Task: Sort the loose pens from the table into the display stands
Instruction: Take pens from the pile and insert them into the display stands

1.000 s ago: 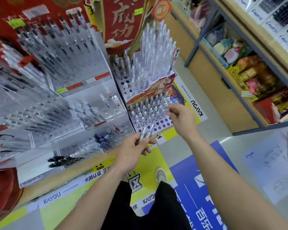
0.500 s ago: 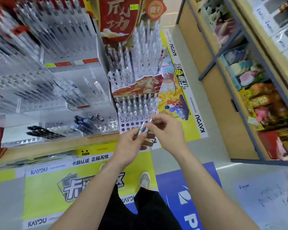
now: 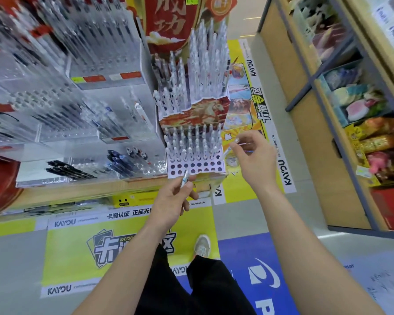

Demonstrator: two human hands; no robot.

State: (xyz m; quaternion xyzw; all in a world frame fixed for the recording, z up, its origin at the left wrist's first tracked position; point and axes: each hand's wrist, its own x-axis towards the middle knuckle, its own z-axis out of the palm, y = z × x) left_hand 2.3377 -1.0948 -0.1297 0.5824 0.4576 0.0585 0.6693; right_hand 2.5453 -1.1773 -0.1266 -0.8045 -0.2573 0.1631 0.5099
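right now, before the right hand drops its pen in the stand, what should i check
1. Right hand pinches a pen: ok.
2. White stand has empty holes in its front rows: ok.
3. Pen lined up over an empty hole: not ok, it is beside the stand's right edge.
4. Which end of the pen points down: cannot tell, blurred.
5. Left hand grips the spare pen securely: ok.

**user1:** what's on the floor there?
**user2:** yellow KAYOU sticker (image 3: 73, 253) right beside a blue sticker (image 3: 243, 285). red banner (image 3: 168, 17) up top, wooden shelf (image 3: 314, 142) of colourful packets (image 3: 378, 135) on the right
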